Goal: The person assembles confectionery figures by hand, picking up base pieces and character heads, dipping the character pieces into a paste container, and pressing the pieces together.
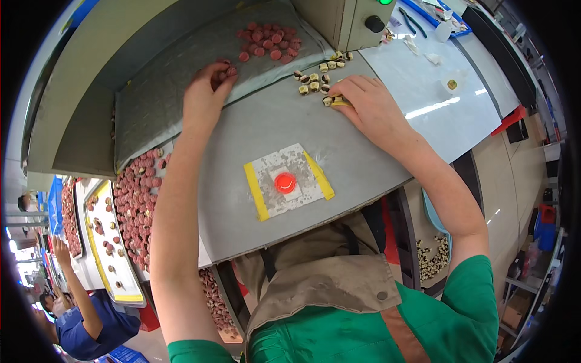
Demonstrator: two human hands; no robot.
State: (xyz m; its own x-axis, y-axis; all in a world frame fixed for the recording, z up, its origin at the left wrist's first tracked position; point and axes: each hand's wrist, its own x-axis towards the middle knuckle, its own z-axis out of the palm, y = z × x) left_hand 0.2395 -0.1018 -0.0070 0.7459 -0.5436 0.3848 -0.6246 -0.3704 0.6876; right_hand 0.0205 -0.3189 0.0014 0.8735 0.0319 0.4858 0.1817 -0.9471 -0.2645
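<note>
At the edge of the grey-green cloth, my left hand (206,100) has its fingers closed on small pink ribbed caps (229,71). Beyond it lies a loose pile of similar pink caps (269,42). My right hand (372,109) reaches over the grey tabletop, its fingertips pinched at a small cream-and-black piece (328,101). A narrow yellow strip (342,101) shows at those fingers; whether it is held or worn I cannot tell. Several more cream-and-black pieces (314,78) lie just beyond. Nearer me, a red ring-shaped holder (285,183) sits on a stained white pad (302,163) edged with yellow tape.
A machine housing with a black knob (374,24) and a green light stands at the back. Many pink caps (138,206) and a white tray (124,266) lie on the left. Right and below is a light-blue bin (434,212) of cream-and-black pieces. Another person (100,327) works at far left.
</note>
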